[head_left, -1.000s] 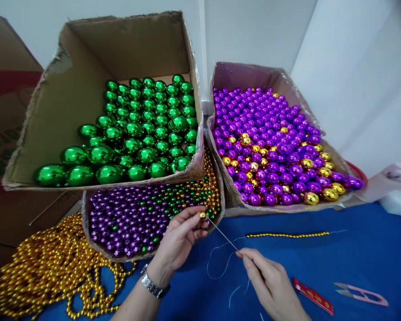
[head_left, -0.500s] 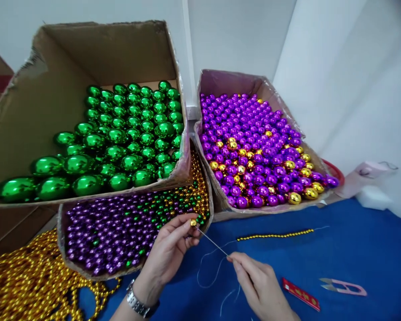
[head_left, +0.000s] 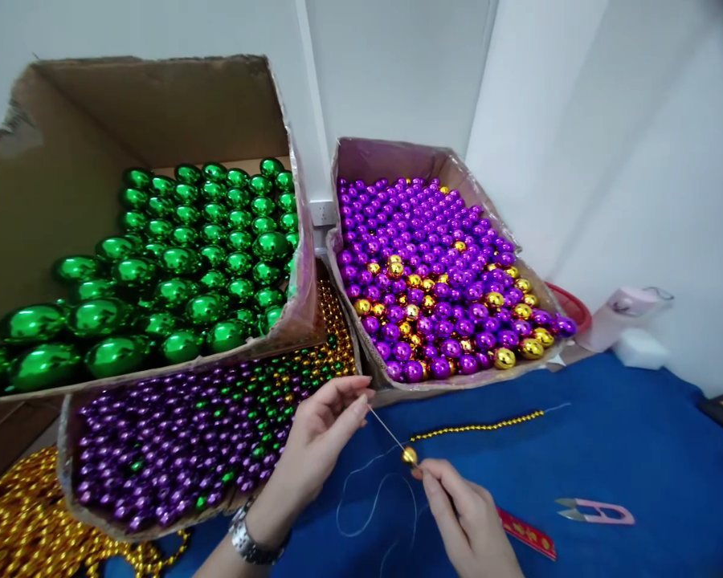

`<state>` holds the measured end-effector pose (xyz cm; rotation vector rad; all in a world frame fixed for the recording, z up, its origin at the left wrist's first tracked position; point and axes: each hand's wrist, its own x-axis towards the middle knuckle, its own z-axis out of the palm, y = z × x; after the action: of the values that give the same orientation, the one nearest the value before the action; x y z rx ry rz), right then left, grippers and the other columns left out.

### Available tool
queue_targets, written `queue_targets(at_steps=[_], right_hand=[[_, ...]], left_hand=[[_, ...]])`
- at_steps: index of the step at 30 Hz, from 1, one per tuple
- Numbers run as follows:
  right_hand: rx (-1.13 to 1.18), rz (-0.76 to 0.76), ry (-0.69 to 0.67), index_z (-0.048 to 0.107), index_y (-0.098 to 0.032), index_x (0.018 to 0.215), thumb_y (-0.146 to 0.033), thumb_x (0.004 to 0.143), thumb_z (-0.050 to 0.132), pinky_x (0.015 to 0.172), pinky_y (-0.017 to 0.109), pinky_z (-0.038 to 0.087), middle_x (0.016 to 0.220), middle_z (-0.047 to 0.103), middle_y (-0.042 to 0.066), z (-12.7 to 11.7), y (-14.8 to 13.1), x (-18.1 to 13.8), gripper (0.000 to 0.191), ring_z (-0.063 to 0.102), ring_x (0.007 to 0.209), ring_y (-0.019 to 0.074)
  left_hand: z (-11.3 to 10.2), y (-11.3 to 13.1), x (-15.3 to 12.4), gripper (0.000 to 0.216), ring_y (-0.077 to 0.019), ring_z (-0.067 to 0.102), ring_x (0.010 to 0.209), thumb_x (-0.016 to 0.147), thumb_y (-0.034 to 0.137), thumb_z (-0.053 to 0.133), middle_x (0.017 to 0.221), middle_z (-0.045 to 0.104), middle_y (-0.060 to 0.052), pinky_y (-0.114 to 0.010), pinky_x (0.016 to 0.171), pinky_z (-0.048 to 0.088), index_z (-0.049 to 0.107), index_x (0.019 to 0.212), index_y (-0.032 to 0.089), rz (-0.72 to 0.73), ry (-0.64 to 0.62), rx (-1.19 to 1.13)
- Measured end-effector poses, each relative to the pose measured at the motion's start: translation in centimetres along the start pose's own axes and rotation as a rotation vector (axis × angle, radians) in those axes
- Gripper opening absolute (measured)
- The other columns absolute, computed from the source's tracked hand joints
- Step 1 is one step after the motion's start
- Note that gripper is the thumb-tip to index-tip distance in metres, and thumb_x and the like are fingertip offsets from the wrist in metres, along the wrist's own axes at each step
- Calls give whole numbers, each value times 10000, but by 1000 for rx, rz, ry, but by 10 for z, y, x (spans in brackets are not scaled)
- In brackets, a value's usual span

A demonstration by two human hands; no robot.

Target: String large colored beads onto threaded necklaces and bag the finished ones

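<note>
Pinching the upper tip of a thin needle (head_left: 389, 432) between thumb and forefinger, the left hand (head_left: 322, 437) hovers at the rim of the box of small mixed beads (head_left: 67, 449); the right hand (head_left: 467, 522) nips the needle's lower end with closed fingertips, a gold bead (head_left: 409, 456) sitting on the shaft just beside them. Loose white thread (head_left: 361, 502) loops over the blue cloth (head_left: 639, 449); a strand of small gold beads (head_left: 475, 425) lies near, pink snips (head_left: 596, 510) farther right.
</note>
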<state>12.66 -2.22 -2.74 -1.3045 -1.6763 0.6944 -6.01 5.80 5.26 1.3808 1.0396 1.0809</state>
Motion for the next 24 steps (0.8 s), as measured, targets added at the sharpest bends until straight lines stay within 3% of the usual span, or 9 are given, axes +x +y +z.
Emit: queue_targets(at_steps=[4, 8, 10, 12, 18, 21, 24], right_hand=[[1, 29, -2, 577, -207, 872, -313, 963, 351, 581, 158, 448, 687, 625, 5, -5, 7, -3, 267, 591, 577, 119], [40, 53, 29, 582, -206, 890, -324, 958, 370, 576, 142, 443, 685, 621, 2, -7, 10, -3, 252, 599, 589, 117], [53, 57, 60, 582, -207, 847, -337, 953, 381, 551, 135, 433, 654, 604, -5, -6, 11, -3, 261, 585, 561, 112], [64, 65, 110, 570, -208, 777, -359, 947, 388, 543, 134, 430, 603, 568, -15, -4, 12, -3, 292, 559, 522, 107], [96, 107, 207, 620, -219, 829, -411, 931, 409, 582, 138, 449, 629, 602, -7, -1, 17, -3, 303, 593, 553, 117], [107, 133, 234, 637, -217, 895, -420, 925, 420, 592, 138, 461, 672, 634, 5, -4, 17, -3, 299, 603, 562, 119], [109, 134, 278, 638, -209, 934, -417, 920, 436, 608, 142, 475, 763, 676, 31, -8, 16, -4, 290, 631, 612, 129]], left_hand=[[12, 21, 34, 237, -187, 632, 854, 856, 278, 557, 965, 684, -67, -274, 732, 501, 630, 1064, 190, 252, -27, 297], [31, 35, 88, 243, -193, 602, 886, 884, 258, 490, 982, 663, -76, -319, 807, 473, 598, 1084, 171, 547, -69, 838], [45, 35, 117, 271, -236, 559, 971, 891, 242, 455, 1024, 641, -112, -378, 854, 441, 576, 1116, 152, 612, -88, 1163], [60, 31, 143, 262, -296, 528, 993, 867, 214, 470, 1002, 631, -161, -435, 822, 429, 590, 1081, 123, 610, -111, 1305], [84, 18, 181, 208, -331, 538, 923, 743, 62, 542, 902, 637, -192, -472, 773, 398, 638, 922, 107, 558, -163, 1350], [82, 30, 174, 255, -315, 545, 922, 735, 102, 573, 966, 618, -182, -452, 779, 405, 626, 983, 118, 563, -157, 1273], [69, 44, 145, 300, -246, 567, 895, 823, 241, 531, 1024, 598, -141, -381, 777, 438, 578, 1107, 155, 568, -138, 1102]])
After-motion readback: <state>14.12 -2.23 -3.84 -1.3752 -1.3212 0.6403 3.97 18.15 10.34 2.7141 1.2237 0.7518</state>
